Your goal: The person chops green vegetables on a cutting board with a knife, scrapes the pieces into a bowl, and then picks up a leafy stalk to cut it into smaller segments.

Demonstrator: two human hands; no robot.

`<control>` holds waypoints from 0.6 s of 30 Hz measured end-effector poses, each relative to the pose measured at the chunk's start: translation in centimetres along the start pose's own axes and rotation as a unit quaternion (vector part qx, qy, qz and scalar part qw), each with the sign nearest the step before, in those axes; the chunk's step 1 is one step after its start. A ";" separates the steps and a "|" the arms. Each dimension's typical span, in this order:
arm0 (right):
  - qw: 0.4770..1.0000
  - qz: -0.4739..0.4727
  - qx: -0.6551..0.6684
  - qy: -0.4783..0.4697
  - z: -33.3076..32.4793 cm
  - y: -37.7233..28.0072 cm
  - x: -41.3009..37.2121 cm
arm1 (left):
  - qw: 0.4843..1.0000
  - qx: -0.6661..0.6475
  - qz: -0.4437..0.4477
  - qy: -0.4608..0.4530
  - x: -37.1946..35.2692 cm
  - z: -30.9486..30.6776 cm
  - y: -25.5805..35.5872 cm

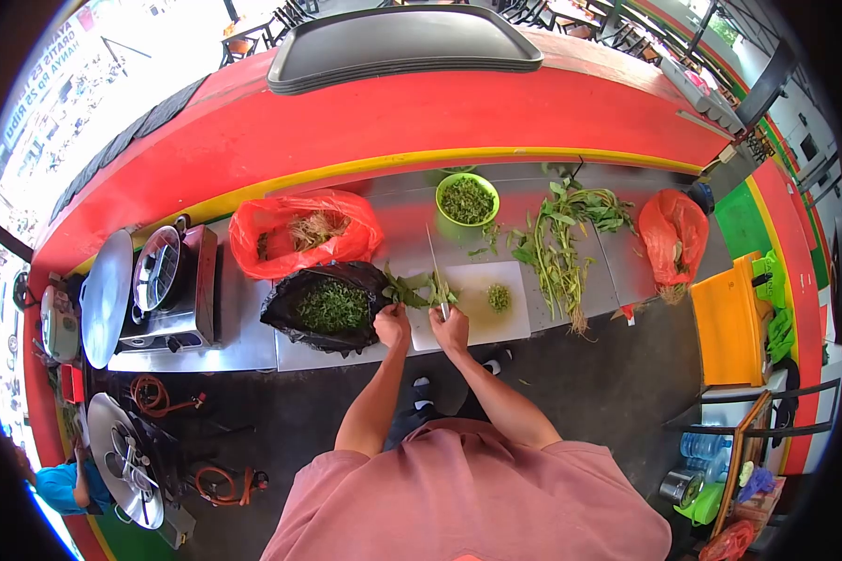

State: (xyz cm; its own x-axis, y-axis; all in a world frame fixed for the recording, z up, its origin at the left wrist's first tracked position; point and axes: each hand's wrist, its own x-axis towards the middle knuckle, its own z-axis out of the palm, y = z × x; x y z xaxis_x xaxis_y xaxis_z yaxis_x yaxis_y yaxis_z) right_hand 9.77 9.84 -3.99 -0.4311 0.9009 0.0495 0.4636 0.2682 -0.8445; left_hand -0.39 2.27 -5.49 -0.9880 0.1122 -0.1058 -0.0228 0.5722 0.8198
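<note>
Leafy green stems (404, 286) are gripped in my left hand (392, 325), closed at the left edge of a white cutting board (513, 321). My right hand (450, 330) is wrapped round the handle of a knife (432, 251), its long blade pointing away from me beside the leaves. On the board's right half lies a small pile of chopped greens (499, 297). Just left of my left hand, a black plastic bag (277, 313) stands open, full of cut leaves (332, 307). Behind the board, a lime-green bowl (495, 208) holds more chopped greens.
Long-stemmed greens (557, 248) lie right of the board. A red plastic bag (243, 238) with roots sits behind the black one, another red bag (674, 234) far right. A gas stove (196, 290) stands left. Stacked trays (407, 42) rest on the red wall (421, 117).
</note>
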 end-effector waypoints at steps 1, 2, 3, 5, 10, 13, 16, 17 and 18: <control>1.000 -0.003 0.000 0.002 0.3 0.0 0.1 | 1.000 0.022 -0.002 -0.010 -0.1 -0.2 0.4; 1.000 0.004 -0.023 -0.002 0.8 -0.1 0.5 | 1.000 0.019 0.001 -0.009 -0.1 -0.3 0.9; 0.999 0.011 -0.047 -0.006 1.1 -0.2 1.1 | 0.996 0.068 0.051 0.004 -0.1 -0.1 0.9; 0.997 0.011 -0.077 -0.026 1.9 -0.2 2.0 | 0.985 0.122 0.122 0.001 -0.7 -0.1 0.2; 0.976 0.071 -0.183 -0.095 2.7 -3.6 4.6 | 0.975 0.188 0.111 -0.043 -0.6 0.5 0.1; 0.972 0.064 -0.201 -0.105 3.2 -4.4 5.6 | 0.970 0.213 0.101 -0.065 -0.1 0.6 0.2; 0.968 0.074 -0.205 -0.126 4.1 -4.2 6.7 | 0.964 0.220 0.110 -0.100 0.3 0.5 -0.3; 0.968 0.073 -0.197 -0.137 4.1 -3.9 7.0 | 0.969 0.199 0.112 -0.091 0.3 0.5 -0.4; 0.968 0.071 -0.197 -0.141 3.9 -4.1 7.3 | 0.974 0.177 0.114 -0.082 0.3 0.5 -0.6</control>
State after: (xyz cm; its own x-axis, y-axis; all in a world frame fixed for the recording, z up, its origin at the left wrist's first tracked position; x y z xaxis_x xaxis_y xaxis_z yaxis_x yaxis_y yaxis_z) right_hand 1.70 14.00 -2.23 -0.5100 0.8242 -0.2461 0.7686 0.3083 -0.5605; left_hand -0.64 2.37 -6.26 -0.9230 0.3807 -0.0550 0.2778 0.7586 0.5894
